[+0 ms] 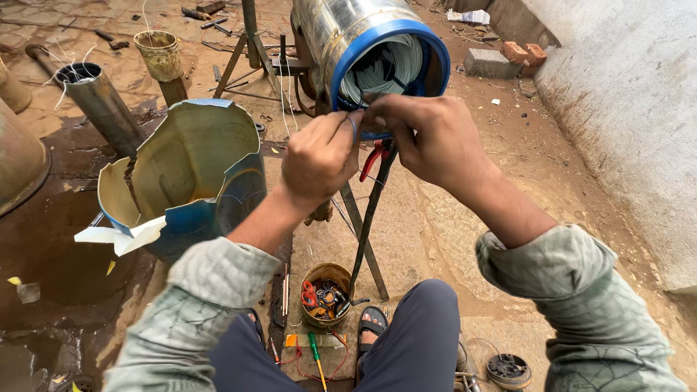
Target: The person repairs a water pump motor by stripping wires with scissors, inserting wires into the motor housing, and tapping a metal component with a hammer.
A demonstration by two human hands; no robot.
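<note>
Left hand: the left hand (319, 156) is raised to the lower rim of the cylinder's mouth, fingers curled and pinched narrowly on a thin pale wire (353, 127).
Right hand: the right hand (428, 138) meets the left at the same spot, fingertips closed on the rim edge and wire ends; exactly what it pinches I cannot tell.
Cylinder: a shiny steel cylindrical motor body with a blue ring at its open end (363, 40) lies on its side, mouth toward the camera, just above both hands.
Winding: a bundle of pale grey-green winding wires (385, 65) sits inside the mouth, against the inner wall.
Stand: a dark metal tripod stand (367, 232) carries the cylinder; a red-handled tool (372, 158) hangs just below the right hand.
Ground items: a small rusty tin of mixed tools (325, 294) stands between the person's knees, with a green-handled screwdriver (315, 354) just below it.
Left side: a torn blue plastic drum (189, 174) stands near the left forearm; a grey metal pipe (98, 98) and a dirty small bucket (160, 54) lie farther back.
</note>
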